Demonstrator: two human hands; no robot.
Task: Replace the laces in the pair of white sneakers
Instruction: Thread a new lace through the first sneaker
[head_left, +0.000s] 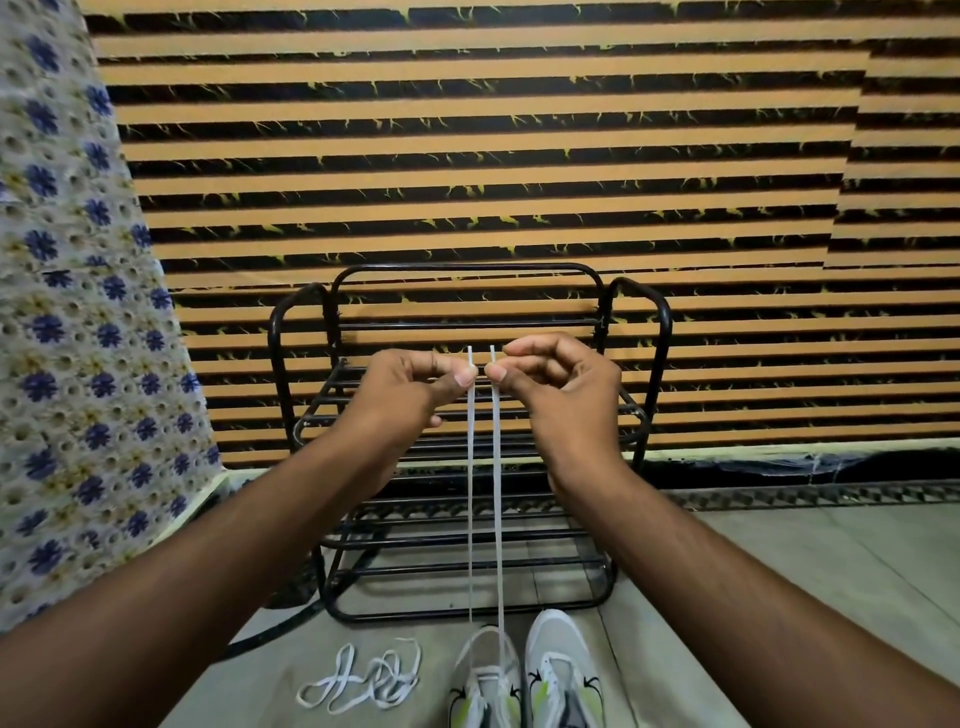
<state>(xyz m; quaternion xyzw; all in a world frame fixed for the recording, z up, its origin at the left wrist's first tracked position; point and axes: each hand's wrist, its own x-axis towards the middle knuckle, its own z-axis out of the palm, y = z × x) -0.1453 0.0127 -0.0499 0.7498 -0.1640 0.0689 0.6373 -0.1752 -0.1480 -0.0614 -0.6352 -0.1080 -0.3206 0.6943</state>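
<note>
Head view, looking down along both forearms.

**Hands.** Your left hand (410, 387) is raised in front of you with its fingers curled. Thumb and forefinger pinch one end of a flat white shoelace (470, 493) just below the tip. Your right hand (558, 387) pinches the other end the same way. The two hands sit level and close together, with the thumb tips nearly meeting. The short stiff tips of the lace stand upright above your fingers.

**Lace and shoes.** From your hands the two strands hang down, taut and almost parallel. They run into the nearer white mesh sneaker with green and black side marks (485, 680), which stands on the floor at the bottom edge of the view. There the lace crosses once between the lowest eyelets. The second white mesh sneaker (563, 670) stands just beside it on your right, toe pointing the same way. Whether the two shoes touch cannot be told.

**Other lace.** A loose white flat lace (363, 680) lies in an untidy coil on the pale grey tiled floor (779, 571), to the left of the shoes and apart from them.

**Rack.** A black metal-bar shoe rack (660, 338) stands just beyond the toes. Floor and wall show between the bars of its shelves.

**Surroundings.** An orange-and-black striped wall (467, 156) stands behind the rack, and a pale cloth with blue flowers (67, 312) hangs at the left
</note>
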